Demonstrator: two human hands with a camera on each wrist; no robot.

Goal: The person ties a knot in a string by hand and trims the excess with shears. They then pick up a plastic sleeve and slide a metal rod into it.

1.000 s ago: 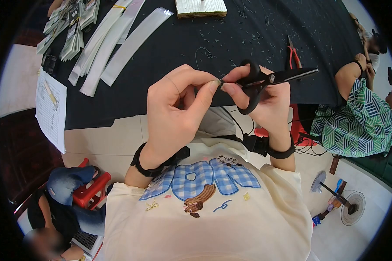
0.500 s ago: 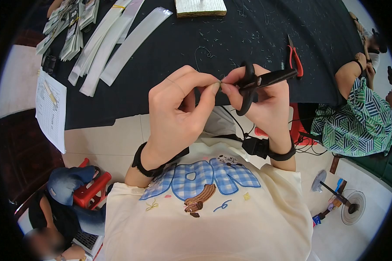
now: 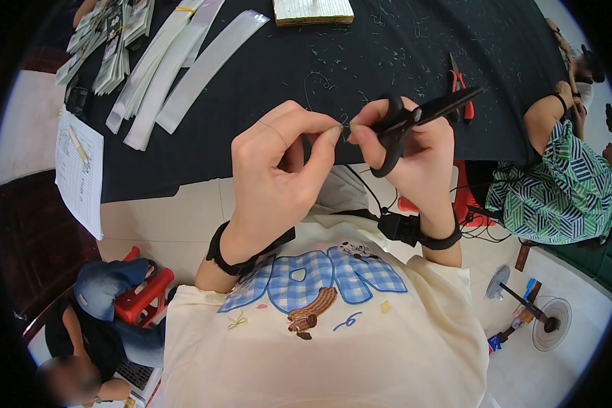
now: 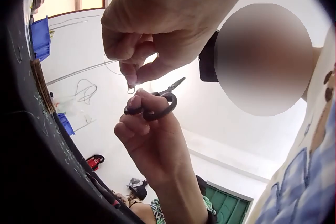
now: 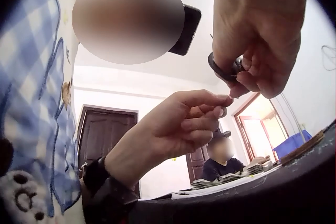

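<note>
In the head view the left hand (image 3: 279, 163) pinches a thin dark thread (image 3: 345, 125) between thumb and forefinger. A small loop of it stands up from the fingertips, also visible in the left wrist view. Close beside it on the right, the right hand (image 3: 415, 153) has black scissors (image 3: 417, 117) hooked on its fingers, blades pointing up and right. Its thumb and forefinger tips are close together near the thread; whether they pinch it cannot be told. A narrow gap separates the two hands' fingertips.
Red-handled snips (image 3: 461, 92) lie behind the scissors on the black cloth (image 3: 251, 81), among scattered thread scraps. Long clear plastic sleeves (image 3: 214, 71) and bundled cards (image 3: 115, 64) are at the back left. A white-topped block (image 3: 313, 11) stands at the back, a written sheet (image 3: 80, 173) at the left edge.
The right fingertips have parted slightly from the left ones, and the scissors have turned, their tips now farther right and higher than half a second ago. A thread loop now shows between the hands.
</note>
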